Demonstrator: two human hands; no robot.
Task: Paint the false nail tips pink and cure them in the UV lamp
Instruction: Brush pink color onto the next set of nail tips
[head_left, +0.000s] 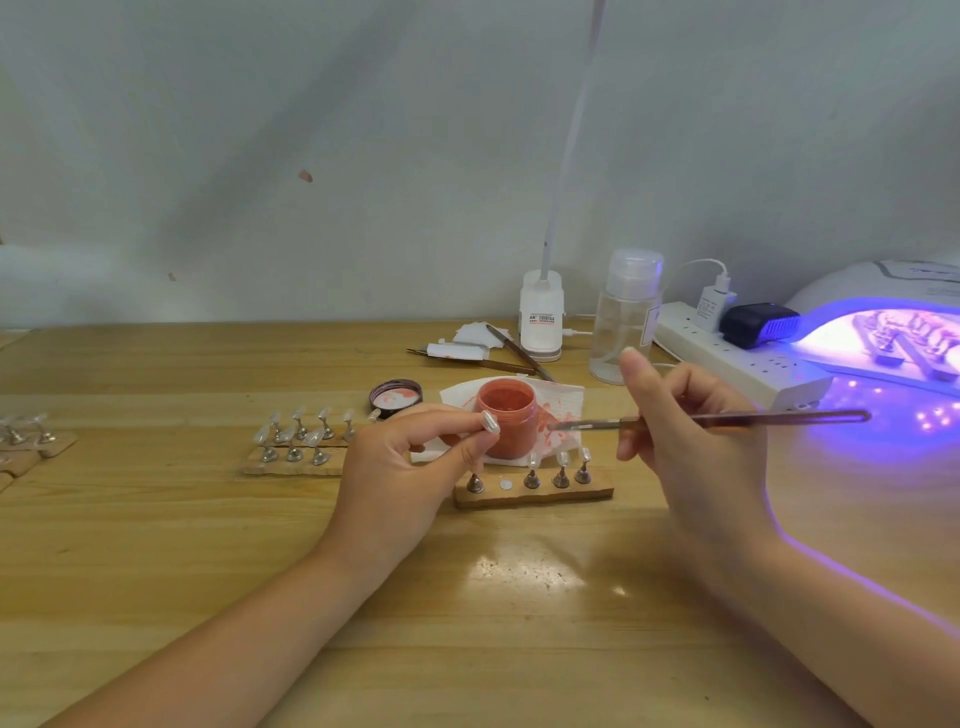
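Note:
My left hand (400, 462) pinches a small stand with a clear false nail tip (490, 422) on top, held up in front of the open jar of pink polish (506, 415). My right hand (691, 431) grips a thin brush (727, 418) that lies level, its tip pointing left toward the nail tip and a short way from it. Below, a wooden holder strip (535, 496) carries several stands with clear tips and one bare round spot. At the right, the UV lamp (883, 322) glows violet with racks of tips inside.
Two more wooden strips with clear tips (298, 441) stand to the left, others at the far left edge (26, 436). The jar lid (396, 397), a stained tissue (561, 410), tweezers (514, 353), a clear pump bottle (626, 317), a desk lamp base (541, 317) and a power strip (737, 358) lie behind.

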